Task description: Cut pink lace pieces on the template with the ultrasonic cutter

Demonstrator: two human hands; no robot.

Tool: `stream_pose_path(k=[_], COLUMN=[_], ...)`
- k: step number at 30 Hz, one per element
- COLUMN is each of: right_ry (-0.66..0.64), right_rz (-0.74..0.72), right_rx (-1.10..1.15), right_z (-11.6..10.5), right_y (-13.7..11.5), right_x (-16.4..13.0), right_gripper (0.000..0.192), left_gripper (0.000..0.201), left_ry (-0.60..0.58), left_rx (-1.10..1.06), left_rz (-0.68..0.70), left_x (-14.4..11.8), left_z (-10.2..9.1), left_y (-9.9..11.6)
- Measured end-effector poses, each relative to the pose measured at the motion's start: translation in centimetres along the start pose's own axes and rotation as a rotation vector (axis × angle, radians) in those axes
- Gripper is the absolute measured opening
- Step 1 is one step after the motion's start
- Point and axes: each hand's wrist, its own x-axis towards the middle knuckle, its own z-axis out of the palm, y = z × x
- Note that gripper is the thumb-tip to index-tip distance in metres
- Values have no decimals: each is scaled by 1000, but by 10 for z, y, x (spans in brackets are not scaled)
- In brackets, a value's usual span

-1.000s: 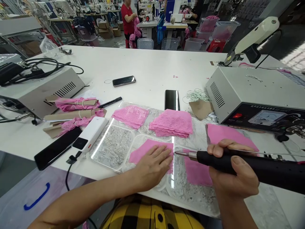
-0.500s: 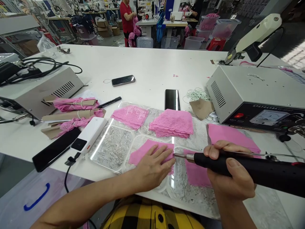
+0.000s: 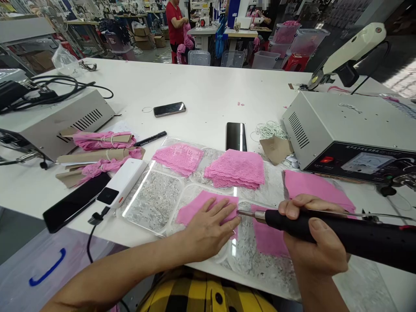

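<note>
My left hand (image 3: 208,227) lies flat with fingers spread on a pink lace piece (image 3: 194,208) that rests on a clear plate (image 3: 152,200). My right hand (image 3: 313,242) grips a black hot-cutting tool (image 3: 344,236); its metal tip (image 3: 244,212) touches the lace edge right beside my left fingertips. More pink fabric (image 3: 267,236) lies under the tool. A stack of pink lace (image 3: 236,168) and another lace piece (image 3: 179,157) sit just beyond.
A grey power unit (image 3: 344,130) stands at the right, another grey box (image 3: 61,123) at the left. Phones (image 3: 169,108) (image 3: 235,136) (image 3: 75,201), a white power bank (image 3: 123,182), a pen (image 3: 150,139) and lace bundles (image 3: 100,141) lie around. A person in red (image 3: 173,21) stands far back.
The tool tip stays at the lace edge; my left hand has shifted slightly right, closer to the tip. The view has dipped a little.
</note>
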Motion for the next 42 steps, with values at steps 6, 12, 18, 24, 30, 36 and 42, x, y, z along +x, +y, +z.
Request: stream_pose_path(k=[6,12,18,24,30,36,42], right_ry=[-37,35,-80,-121,-151,-164,-88], right_rz=[-25,-1,59,74,68,68,55], right_rx=[-9,49,75,84,94,67,36], right_z=[3,-2,-7,-7,-7,-5,-7], right_y=[-1,-6,-9,-8,-9,-9,-11], right_x=[1,1,-3,-6,-7,-7,-2], right_gripper=[9,14,15,14,14,10,11], left_gripper=[35,39,34,35,35,34,33], left_ry=[39,56,38,54,74,77,45], left_rx=[16,15,-13,-25,-23,-28,-12], left_rz=[13,6,-6,-4,-8,-17,-13], left_x=[0,-1,-1,0,-1,-1,-1], left_z=[3,6,5,3,5,4,6], left_y=[-1,-3,-3,-3,-2,-1,-1])
